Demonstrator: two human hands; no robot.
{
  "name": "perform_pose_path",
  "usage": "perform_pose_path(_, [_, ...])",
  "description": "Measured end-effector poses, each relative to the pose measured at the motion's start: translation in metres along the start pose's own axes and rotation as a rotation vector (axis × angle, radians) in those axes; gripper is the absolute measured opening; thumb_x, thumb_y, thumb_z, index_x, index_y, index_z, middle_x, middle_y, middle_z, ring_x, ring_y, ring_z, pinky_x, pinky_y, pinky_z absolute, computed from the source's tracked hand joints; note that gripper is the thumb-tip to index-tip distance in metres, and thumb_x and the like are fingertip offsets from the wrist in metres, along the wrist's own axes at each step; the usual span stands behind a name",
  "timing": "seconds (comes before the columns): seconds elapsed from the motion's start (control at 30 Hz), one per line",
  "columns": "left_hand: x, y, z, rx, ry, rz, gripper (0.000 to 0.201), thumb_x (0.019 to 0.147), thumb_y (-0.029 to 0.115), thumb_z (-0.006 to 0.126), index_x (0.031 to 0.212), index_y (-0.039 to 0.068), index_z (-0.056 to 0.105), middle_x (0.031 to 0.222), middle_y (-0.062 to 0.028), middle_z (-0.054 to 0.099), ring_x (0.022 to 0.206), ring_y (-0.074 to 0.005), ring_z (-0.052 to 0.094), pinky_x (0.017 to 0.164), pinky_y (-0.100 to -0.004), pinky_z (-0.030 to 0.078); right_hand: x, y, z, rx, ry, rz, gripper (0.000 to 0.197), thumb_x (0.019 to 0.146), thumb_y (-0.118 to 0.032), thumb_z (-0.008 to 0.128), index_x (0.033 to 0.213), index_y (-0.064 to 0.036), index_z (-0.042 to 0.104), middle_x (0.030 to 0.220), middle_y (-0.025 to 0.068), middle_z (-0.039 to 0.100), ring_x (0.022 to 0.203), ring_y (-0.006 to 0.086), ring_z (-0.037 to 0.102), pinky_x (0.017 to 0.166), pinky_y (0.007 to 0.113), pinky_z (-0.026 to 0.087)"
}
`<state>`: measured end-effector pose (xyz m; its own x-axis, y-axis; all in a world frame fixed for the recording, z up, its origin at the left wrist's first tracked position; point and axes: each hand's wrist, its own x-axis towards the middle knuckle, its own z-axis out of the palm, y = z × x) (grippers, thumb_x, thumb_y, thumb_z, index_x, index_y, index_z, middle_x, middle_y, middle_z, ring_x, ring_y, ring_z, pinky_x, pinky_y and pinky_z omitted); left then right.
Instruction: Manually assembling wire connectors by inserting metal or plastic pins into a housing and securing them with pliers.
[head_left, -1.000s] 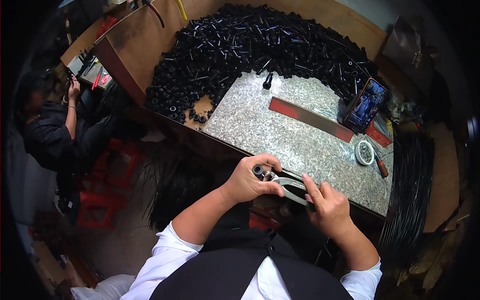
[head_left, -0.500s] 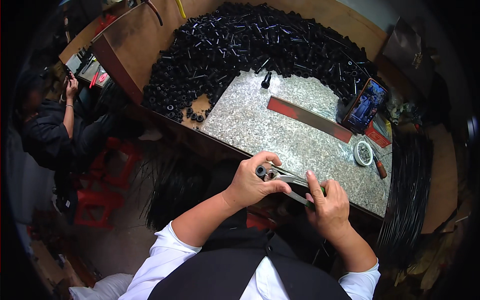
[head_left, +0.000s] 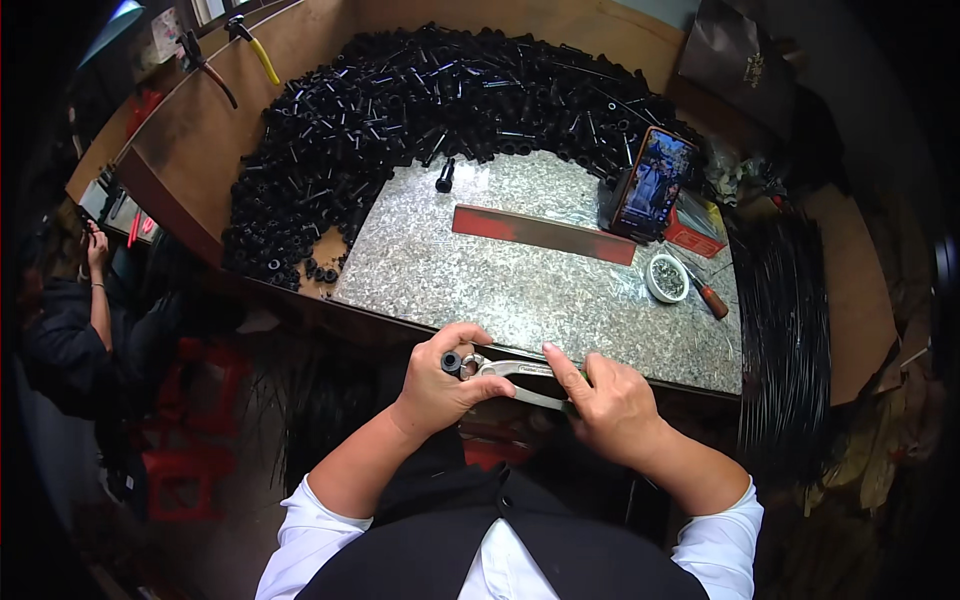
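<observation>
Near the table's front edge, my left hand (head_left: 428, 388) is closed around a short black tubular part (head_left: 452, 364), its round end showing beside the thumb. The metal head of a pair of pliers (head_left: 528, 369) meets this part between my left thumb and fingers; the exact contact is hidden. My right hand (head_left: 612, 402) grips the pliers by their green handles, mostly covered by the palm. Its index finger is stretched along the upper handle, and a gap shows between the pliers' two arms.
A big heap of black tubular parts (head_left: 430, 95) covers the table's back. On the speckled tabletop (head_left: 480, 270) are a single black part (head_left: 445, 175), a flat bar (head_left: 540, 235), a propped phone (head_left: 655, 185), a white bowl (head_left: 667, 278) and a screwdriver (head_left: 712, 300). A co-worker (head_left: 70, 320) sits left.
The whole view has shifted, so the table and my hands appear further left. Both hands keep their hold on the black part and the pliers.
</observation>
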<state>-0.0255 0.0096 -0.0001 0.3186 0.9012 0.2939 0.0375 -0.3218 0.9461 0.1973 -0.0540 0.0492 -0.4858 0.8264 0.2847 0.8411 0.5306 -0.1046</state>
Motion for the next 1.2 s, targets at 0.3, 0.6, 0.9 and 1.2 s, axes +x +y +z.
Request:
perform_pose_path(0.3, [0.001,-0.002,-0.002,0.009,-0.025,-0.049,0.06,0.059,0.023,0.09,0.105,0.002,0.057,0.069,0.0089,0.051,0.063,0.0008,0.043,0.056,-0.0151,0.037,-0.001,-0.002,-0.002,0.04,-0.05,0.029,0.078,0.061,-0.005,0.07,0.136,-0.0073,0.045,0.074,0.0099,0.049,0.062,0.026,0.055,0.053,0.038,0.047])
perform_pose_path(0.6, [0.008,-0.002,-0.009,-0.108,-0.087,-0.113,0.07,0.058,0.026,0.091,0.112,0.002,0.053,0.059,0.0094,0.042,0.056,0.0003,0.036,0.052,-0.0165,0.027,0.009,0.001,-0.013,0.06,0.014,-0.015,0.079,0.064,-0.007,0.073,0.137,-0.0165,0.045,0.076,0.0102,0.046,0.064,0.0254,0.051,0.056,0.036,0.042])
perform_pose_path(0.9, [0.007,-0.001,-0.009,-0.053,-0.148,-0.025,0.066,0.058,0.024,0.091,0.108,0.002,0.054,0.059,0.0084,0.046,0.056,-0.0004,0.039,0.052,-0.0173,0.032,-0.001,-0.006,-0.023,0.025,-0.065,0.021,0.071,0.067,-0.005,0.071,0.134,-0.0185,0.051,0.071,0.0074,0.045,0.054,0.0213,0.051,0.047,0.034,0.043])
perform_pose_path(1.2, [0.006,0.003,-0.007,-0.029,-0.14,-0.042,0.038,0.073,0.008,0.076,0.103,-0.001,0.055,0.066,0.0042,0.058,0.061,-0.0007,0.049,0.058,-0.0176,0.04,-0.002,-0.013,-0.013,0.042,-0.098,0.022,0.072,0.07,-0.005,0.069,0.137,-0.0161,0.047,0.072,0.0079,0.046,0.054,0.0219,0.053,0.048,0.035,0.045])
